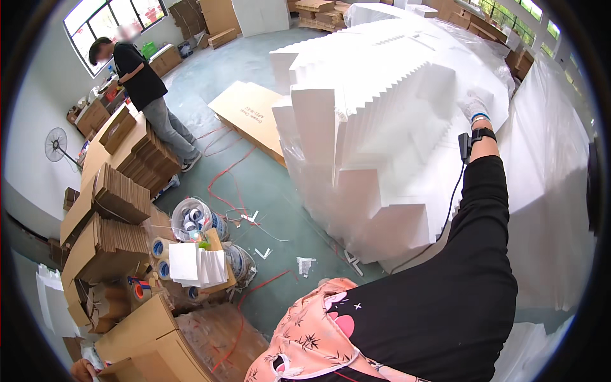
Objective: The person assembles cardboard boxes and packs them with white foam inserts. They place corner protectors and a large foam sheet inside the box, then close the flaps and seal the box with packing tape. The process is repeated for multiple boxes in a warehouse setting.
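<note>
1. This is a packing workshop or small warehouse, with a bare green-grey concrete floor (254, 184) and plain white walls.
2. A big heap of white foam sheets (382, 127), partly under clear plastic wrap (554, 178), fills the middle.
3. Stacks of flattened cardboard boxes (121, 197) stand along the left, and more cardboard (248, 114) lies flat on the floor.
4. Rolls of packing tape (191, 216) sit in bags near the stacks, and red strapping (229, 172) trails across the floor.
5. Another person (146, 89) stands by the cardboard near a window (114, 16).
6. A standing fan (57, 145) is by the wall.
</note>
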`<state>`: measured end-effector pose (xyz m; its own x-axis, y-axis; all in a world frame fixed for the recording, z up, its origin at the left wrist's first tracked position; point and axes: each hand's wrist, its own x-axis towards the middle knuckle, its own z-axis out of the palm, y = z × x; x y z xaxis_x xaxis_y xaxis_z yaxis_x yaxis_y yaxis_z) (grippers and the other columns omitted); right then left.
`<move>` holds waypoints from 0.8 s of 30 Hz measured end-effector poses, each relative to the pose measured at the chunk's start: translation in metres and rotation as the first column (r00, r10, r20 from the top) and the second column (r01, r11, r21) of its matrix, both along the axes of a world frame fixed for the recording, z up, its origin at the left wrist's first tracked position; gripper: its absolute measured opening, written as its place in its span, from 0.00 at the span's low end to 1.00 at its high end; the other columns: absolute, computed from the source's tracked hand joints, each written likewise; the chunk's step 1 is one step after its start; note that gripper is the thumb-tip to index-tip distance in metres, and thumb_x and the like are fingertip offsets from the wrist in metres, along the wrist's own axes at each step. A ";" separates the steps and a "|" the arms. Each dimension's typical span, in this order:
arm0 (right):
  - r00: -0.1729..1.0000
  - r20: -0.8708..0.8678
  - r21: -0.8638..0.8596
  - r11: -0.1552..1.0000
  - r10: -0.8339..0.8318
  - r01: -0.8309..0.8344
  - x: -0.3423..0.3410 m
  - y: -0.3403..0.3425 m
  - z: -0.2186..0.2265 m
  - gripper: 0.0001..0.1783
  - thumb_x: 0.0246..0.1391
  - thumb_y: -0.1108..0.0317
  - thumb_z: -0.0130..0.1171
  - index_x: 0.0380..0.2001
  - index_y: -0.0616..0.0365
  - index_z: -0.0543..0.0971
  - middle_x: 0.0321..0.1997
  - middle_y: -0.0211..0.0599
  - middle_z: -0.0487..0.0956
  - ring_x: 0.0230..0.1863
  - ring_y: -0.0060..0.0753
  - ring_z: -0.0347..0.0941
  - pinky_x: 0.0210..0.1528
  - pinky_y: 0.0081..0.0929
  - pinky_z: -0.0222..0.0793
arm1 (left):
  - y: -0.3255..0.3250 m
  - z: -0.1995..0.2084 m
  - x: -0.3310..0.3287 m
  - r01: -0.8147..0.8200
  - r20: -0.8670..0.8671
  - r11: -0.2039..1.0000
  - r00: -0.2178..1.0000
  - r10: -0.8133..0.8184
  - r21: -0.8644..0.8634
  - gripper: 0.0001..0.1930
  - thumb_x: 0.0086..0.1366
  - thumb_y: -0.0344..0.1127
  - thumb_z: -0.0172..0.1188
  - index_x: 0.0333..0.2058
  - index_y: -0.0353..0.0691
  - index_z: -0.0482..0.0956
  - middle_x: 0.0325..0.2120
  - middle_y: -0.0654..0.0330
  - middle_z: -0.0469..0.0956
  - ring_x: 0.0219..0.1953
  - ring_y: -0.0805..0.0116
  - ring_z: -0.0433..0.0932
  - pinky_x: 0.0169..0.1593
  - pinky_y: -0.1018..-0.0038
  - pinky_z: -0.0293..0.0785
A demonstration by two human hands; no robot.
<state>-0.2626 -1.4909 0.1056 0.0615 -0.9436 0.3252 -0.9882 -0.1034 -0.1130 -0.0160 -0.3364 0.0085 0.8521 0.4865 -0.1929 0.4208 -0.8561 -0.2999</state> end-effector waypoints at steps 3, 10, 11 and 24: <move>0.998 0.048 0.096 0.995 -0.032 0.027 0.007 -0.021 0.008 0.41 0.54 0.45 0.61 0.66 0.55 0.69 0.65 0.57 0.73 0.66 0.57 0.69 0.68 0.45 0.65 | -0.007 -0.004 0.000 -0.005 -0.013 1.000 1.000 0.005 -0.016 0.40 0.58 0.66 0.58 0.56 0.35 0.76 0.53 0.45 0.79 0.57 0.48 0.76 0.61 0.60 0.69; 0.999 0.030 -0.156 0.987 -0.042 0.046 0.015 -0.031 -0.007 0.30 0.57 0.49 0.61 0.57 0.53 0.72 0.60 0.54 0.77 0.63 0.58 0.72 0.65 0.48 0.68 | 0.019 0.000 -0.001 -0.023 -0.026 0.999 0.999 0.024 0.036 0.41 0.61 0.66 0.56 0.58 0.34 0.76 0.56 0.43 0.77 0.60 0.48 0.75 0.62 0.60 0.69; 0.999 -0.027 -0.130 0.991 -0.035 0.031 0.010 -0.038 -0.009 0.29 0.58 0.50 0.60 0.57 0.53 0.72 0.60 0.53 0.77 0.63 0.57 0.72 0.65 0.48 0.68 | 0.023 0.003 -0.001 -0.019 -0.019 0.999 1.000 0.020 0.039 0.41 0.62 0.66 0.55 0.58 0.33 0.76 0.56 0.43 0.77 0.60 0.47 0.74 0.62 0.60 0.69; 0.970 0.229 -0.175 0.976 -0.085 0.127 0.005 -0.058 -0.006 0.31 0.52 0.47 0.63 0.55 0.52 0.75 0.54 0.51 0.81 0.57 0.54 0.77 0.60 0.44 0.70 | -0.045 0.022 0.014 -0.082 -0.085 0.978 0.994 0.067 -0.191 0.42 0.66 0.63 0.55 0.62 0.28 0.70 0.63 0.42 0.70 0.65 0.47 0.67 0.67 0.65 0.61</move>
<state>-0.2574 -1.5491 0.1000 -0.1279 -0.8619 0.4907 -0.9479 -0.0394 -0.3162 -0.0016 -0.3818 0.0308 0.7937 0.4945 -0.3542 0.4674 -0.8685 -0.1651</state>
